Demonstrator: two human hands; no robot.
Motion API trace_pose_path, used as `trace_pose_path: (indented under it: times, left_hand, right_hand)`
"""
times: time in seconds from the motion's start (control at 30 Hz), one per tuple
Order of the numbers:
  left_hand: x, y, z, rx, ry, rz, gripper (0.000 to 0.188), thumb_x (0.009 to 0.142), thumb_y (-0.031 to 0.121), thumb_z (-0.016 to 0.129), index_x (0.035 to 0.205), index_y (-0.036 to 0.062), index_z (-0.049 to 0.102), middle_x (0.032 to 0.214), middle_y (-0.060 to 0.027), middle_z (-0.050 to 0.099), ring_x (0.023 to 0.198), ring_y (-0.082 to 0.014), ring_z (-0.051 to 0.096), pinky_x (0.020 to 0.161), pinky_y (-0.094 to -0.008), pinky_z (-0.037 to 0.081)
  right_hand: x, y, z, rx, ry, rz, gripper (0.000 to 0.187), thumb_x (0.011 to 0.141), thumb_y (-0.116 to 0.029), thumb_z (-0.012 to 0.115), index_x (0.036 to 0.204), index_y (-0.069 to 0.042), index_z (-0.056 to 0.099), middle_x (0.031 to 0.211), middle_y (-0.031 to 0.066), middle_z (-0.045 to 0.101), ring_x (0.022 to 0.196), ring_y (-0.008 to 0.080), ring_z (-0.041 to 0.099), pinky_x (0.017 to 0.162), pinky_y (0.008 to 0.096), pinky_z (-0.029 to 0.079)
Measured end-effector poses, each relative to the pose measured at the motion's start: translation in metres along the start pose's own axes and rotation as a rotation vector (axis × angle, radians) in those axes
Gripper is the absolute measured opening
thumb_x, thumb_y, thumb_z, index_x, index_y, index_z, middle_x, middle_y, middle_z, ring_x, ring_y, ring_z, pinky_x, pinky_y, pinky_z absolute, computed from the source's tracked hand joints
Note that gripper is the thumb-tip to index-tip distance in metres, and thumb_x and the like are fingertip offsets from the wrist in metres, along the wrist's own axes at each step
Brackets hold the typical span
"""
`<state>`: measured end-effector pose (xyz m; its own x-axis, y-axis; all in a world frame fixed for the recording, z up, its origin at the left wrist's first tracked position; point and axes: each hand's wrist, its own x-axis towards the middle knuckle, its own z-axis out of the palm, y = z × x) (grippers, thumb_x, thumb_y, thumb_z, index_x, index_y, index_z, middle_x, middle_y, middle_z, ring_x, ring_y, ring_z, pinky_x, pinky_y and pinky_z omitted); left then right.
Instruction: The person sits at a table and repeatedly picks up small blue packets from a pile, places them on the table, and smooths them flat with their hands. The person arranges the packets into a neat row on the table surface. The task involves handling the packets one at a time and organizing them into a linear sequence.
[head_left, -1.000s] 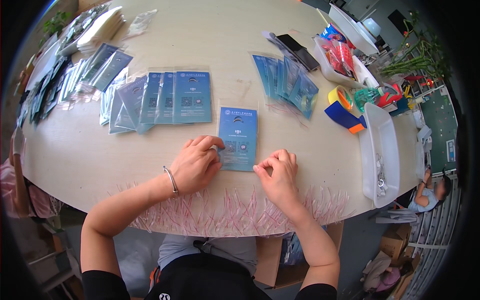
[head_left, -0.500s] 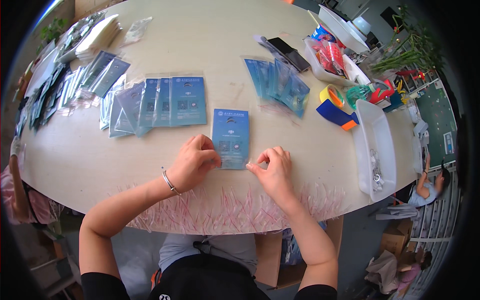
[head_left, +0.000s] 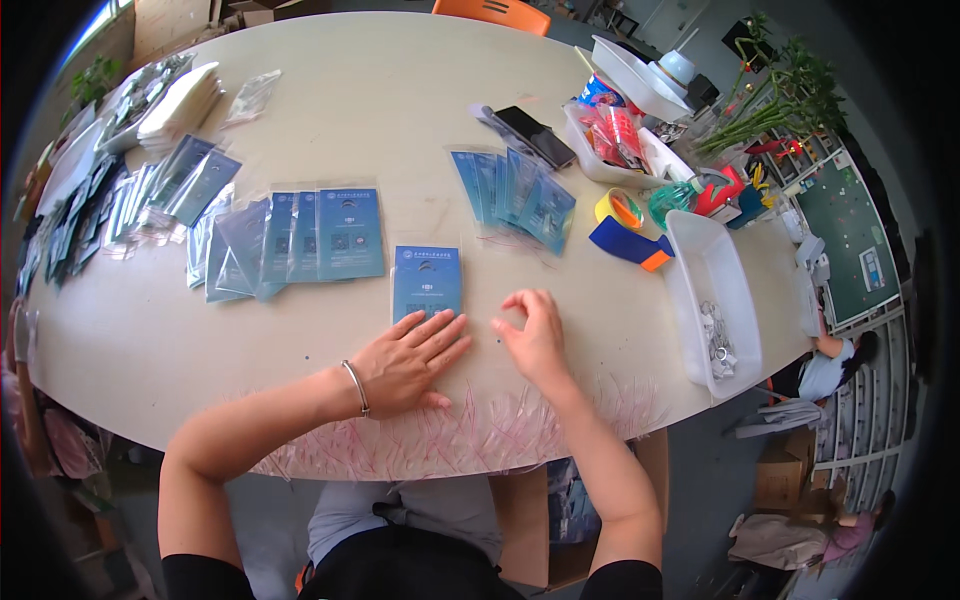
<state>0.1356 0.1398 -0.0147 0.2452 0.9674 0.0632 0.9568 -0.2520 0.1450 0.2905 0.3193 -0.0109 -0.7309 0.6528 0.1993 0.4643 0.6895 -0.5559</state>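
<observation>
A blue printed card in a clear plastic sleeve (head_left: 428, 272) lies on the table in front of me. My left hand (head_left: 410, 365) rests flat across its lower end, fingers stretched out and hiding that part. My right hand (head_left: 535, 335) is held just right of the sleeve, apart from it. Its fingers are curled and the thumb is drawn toward the forefinger; whatever may be between them is too small to make out. Thin clear and pink strips (head_left: 480, 430) litter the table's near edge below both hands.
Sleeved cards (head_left: 350, 235) fan out at the left, others (head_left: 515, 195) at the upper right. Stacks (head_left: 85, 215) fill the far left. Rightward are a phone (head_left: 535, 135), tape roll (head_left: 620, 208), blue-and-orange tool (head_left: 630, 243) and a white bin (head_left: 715, 300) with metal rings.
My left hand has opened from a pinch at the sleeve's lower left and now lies flat over its bottom. My right hand has come away from the lower right corner. The view has shifted.
</observation>
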Motion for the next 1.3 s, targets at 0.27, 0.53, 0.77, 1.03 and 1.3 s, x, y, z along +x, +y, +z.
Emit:
trace_pose_path:
  times: [0.27,0.53,0.77,1.03,1.3]
  left_hand:
    - [0.013,-0.04,-0.005,0.045,-0.01,-0.149,0.076,0.093,0.059,0.041,0.151,0.0103,0.028,0.156,-0.0214,0.021,0.146,-0.0355,0.018,0.117,-0.05,0.015]
    - [-0.003,-0.057,-0.011,-0.127,0.116,-0.325,0.06,0.095,0.029,0.05,0.148,0.0072,0.032,0.154,-0.0225,0.026,0.144,-0.0347,0.023,0.117,-0.0483,0.018]
    - [0.023,-0.029,-0.011,-0.07,0.17,-0.03,0.051,0.097,0.021,0.046,0.146,0.008,0.036,0.155,-0.0148,0.029,0.144,-0.0295,0.025,0.118,-0.0431,0.022]
    - [0.028,-0.032,0.011,-0.032,0.099,-0.064,0.054,0.098,0.032,0.047,0.148,0.0157,0.035,0.156,-0.0112,0.028,0.145,-0.0304,0.022,0.118,-0.0434,0.021]
    - [0.033,-0.028,0.004,-0.07,0.08,-0.07,0.058,0.095,0.029,0.051,0.148,0.0131,0.035,0.156,-0.0127,0.028,0.145,-0.0313,0.022,0.117,-0.0442,0.021]
  right_hand:
    - [0.031,0.033,-0.008,-0.539,-0.134,0.175,0.092,0.092,-0.059,0.048,0.141,0.016,0.027,0.15,0.0338,0.025,0.141,0.0405,0.025,0.116,0.0467,0.019]
    - [-0.065,-0.057,-0.016,-0.533,-0.389,-0.132,0.084,0.091,-0.055,0.052,0.135,0.015,0.039,0.143,0.0359,0.035,0.135,0.0432,0.035,0.111,0.0488,0.028]
    - [-0.042,-0.04,-0.006,-0.126,-0.219,-0.255,0.037,0.09,-0.022,0.06,0.117,0.004,0.06,0.131,0.0227,0.053,0.122,0.0362,0.05,0.1,0.0436,0.041]
    - [-0.036,-0.023,-0.016,0.096,-0.127,-0.088,0.012,0.08,-0.003,0.068,0.092,-0.003,0.07,0.096,0.0107,0.061,0.096,0.0292,0.059,0.082,0.0388,0.049]
    - [-0.045,-0.016,-0.004,-0.195,-0.153,-0.255,0.009,0.085,-0.013,0.066,0.084,-0.004,0.063,0.092,0.0113,0.057,0.095,0.0284,0.054,0.085,0.0391,0.044]
